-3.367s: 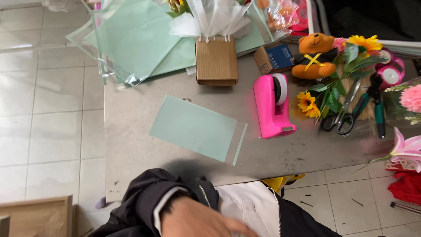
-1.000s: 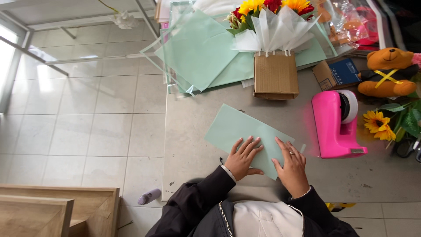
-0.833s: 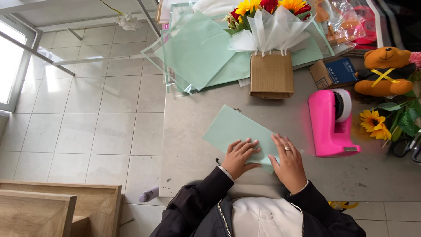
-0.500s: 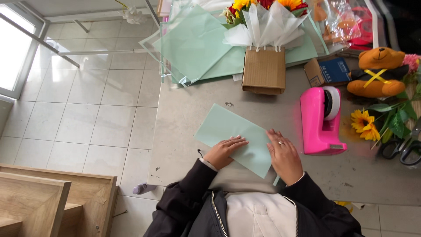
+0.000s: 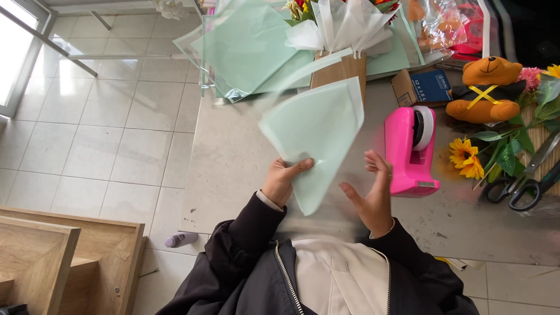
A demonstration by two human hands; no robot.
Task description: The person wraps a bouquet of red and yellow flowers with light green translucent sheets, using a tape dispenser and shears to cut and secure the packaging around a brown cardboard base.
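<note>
Currently the left hand (image 5: 282, 181) pinches the lower edge of a pale green wrapping sheet (image 5: 318, 131) and holds it lifted and curling off the grey worktable (image 5: 233, 169), while the right hand (image 5: 373, 195) hovers open-palmed just beside it, gripping nothing. I judge this the lift-and-turn stage of shaping the sheet. As I read it, the free hand needs to catch the loose far edge, staying short of the pink tape dispenser (image 5: 408, 149).

Mint green sheet (image 5: 318, 131), pink tape dispenser (image 5: 408, 153)
</note>
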